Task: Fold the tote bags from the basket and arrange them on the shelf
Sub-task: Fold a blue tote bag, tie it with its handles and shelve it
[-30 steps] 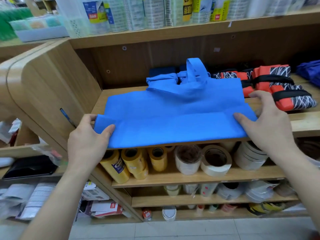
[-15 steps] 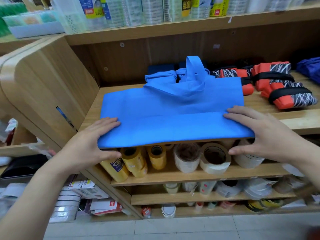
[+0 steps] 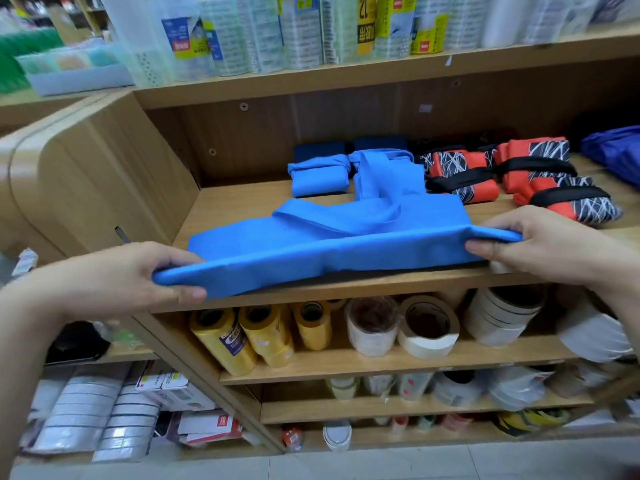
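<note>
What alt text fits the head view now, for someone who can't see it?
The left hand and right hand pinch the near corners of a blue tote bag, its front edge raised off the wooden shelf. A folded blue bag and orange patterned bags lie behind.

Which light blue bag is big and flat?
The blue tote bag gripped by the left hand and right hand; the blue bundle behind is already folded small.

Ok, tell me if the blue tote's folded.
Partly: blue tote is doubled over at its near edge, pinched by left hand and right hand.
</note>
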Demonstrator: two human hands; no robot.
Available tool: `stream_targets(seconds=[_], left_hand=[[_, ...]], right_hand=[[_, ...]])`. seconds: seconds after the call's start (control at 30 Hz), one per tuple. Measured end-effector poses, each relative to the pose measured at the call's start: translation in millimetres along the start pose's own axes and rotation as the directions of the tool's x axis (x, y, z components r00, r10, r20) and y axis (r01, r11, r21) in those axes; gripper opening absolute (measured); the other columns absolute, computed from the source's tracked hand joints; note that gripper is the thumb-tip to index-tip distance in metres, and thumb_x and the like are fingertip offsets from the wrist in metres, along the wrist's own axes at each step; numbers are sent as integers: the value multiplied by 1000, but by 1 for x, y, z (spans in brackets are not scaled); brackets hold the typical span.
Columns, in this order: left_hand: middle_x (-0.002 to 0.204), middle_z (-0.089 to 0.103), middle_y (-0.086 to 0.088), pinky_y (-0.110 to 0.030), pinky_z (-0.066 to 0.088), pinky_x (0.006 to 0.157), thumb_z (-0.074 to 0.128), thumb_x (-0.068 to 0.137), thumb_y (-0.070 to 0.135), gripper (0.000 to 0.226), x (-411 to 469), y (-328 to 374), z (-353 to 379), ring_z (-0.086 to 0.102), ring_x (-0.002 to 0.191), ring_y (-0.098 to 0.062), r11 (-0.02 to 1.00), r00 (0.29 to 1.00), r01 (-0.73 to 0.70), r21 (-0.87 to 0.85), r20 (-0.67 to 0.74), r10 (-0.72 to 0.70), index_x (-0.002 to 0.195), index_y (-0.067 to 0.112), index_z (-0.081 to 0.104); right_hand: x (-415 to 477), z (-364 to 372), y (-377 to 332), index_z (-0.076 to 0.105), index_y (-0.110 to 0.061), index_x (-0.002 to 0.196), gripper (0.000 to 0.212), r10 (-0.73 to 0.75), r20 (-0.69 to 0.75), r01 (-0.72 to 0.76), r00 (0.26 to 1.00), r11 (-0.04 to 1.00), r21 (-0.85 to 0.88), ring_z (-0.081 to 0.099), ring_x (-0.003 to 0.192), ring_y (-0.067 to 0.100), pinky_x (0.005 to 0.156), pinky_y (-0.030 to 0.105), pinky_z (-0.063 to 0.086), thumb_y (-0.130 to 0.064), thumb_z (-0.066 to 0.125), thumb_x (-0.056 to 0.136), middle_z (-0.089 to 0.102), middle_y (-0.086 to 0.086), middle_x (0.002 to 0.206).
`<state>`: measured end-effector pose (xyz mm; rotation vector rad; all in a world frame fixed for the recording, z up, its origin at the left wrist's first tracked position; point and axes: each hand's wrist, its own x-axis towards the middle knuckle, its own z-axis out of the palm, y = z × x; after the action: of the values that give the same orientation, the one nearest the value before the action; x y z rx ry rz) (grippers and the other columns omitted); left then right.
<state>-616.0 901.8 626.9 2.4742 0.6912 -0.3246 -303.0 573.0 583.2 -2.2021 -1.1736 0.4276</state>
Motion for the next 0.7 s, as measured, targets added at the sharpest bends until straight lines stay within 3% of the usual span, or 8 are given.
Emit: stream_targets(seconds=[0.1, 0.2, 0.3, 0.37, 0.43, 0.53, 0.6, 0.7], left_hand=[[119, 55, 36, -20, 47, 89, 55, 50, 93, 70, 9, 37, -14, 52, 110, 9, 974, 967, -2, 227, 249, -56, 116, 70, 46], [150, 34, 23, -22, 27, 110, 52, 74, 76, 76, 44, 84, -7, 35, 134, 1, 887, 966, -170, 430, 249, 64, 143, 54, 29], [161, 4, 19, -24, 9, 118, 66, 81, 58, 96, 76, 111, 4, 8, 148, -5, 891, 953, -259, 373, 248, 174, 152, 48, 1], [161, -2, 20, -24, 13, 117, 71, 79, 55, 107, 90, 113, 1, 8, 148, -5, 927, 955, -252, 277, 227, 192, 151, 49, -8], [160, 8, 19, -22, 22, 110, 69, 79, 59, 105, 98, 112, -3, 23, 143, -9, 950, 973, -209, 233, 150, 177, 151, 48, -6], [147, 45, 8, -29, 38, 103, 65, 80, 63, 83, 108, 105, 4, 46, 128, -15, 935, 982, -152, 321, -60, 180, 149, 45, 22], [136, 55, 7, -32, 43, 96, 62, 84, 61, 65, 113, 99, 13, 51, 120, -17, 885, 972, -112, 452, -134, 191, 141, 40, 40], [139, 52, 9, -32, 41, 97, 57, 92, 50, 50, 113, 87, 33, 48, 124, -18, 867, 953, -129, 481, -182, 242, 138, 36, 45]], right_hand=[[3, -3, -7, 66, -11, 73, 26, 9, 58, -3, 998, 995, -95, 40, 45, 5, 45, 17, 31, -31, 65, 90, 48, -5, 51], [7, -9, -15, 63, -13, 68, 31, 33, 88, -18, 996, 987, -158, 44, 51, 9, 54, 26, 35, -36, 65, 89, 52, -3, 57], [18, -16, -21, 59, -8, 69, 38, 95, 133, -70, 987, 981, -179, 43, 58, 16, 60, 34, 33, -40, 64, 89, 49, 5, 65], [25, -19, -24, 57, -5, 69, 43, 161, 137, -136, 978, 975, -175, 41, 59, 20, 60, 35, 31, -42, 65, 89, 46, 6, 65], [32, -19, -24, 61, -7, 69, 41, 185, 105, -170, 977, 975, -141, 46, 61, 18, 60, 33, 33, -43, 67, 87, 52, 3, 66], [40, -7, -24, 67, -28, 87, 12, 147, -60, -151, 987, 986, -69, 60, 87, 12, 73, 33, 44, -37, 74, 84, 66, -10, 93], [42, 6, -19, 64, -29, 98, 24, 159, -229, -178, 960, 982, -62, 57, 96, 18, 81, 35, 45, -38, 76, 80, 64, -5, 104], [38, 23, -16, 56, -29, 118, 43, 151, -416, -227, 897, 964, -140, 55, 98, 24, 80, 39, 47, -50, 69, 82, 62, 4, 111]])
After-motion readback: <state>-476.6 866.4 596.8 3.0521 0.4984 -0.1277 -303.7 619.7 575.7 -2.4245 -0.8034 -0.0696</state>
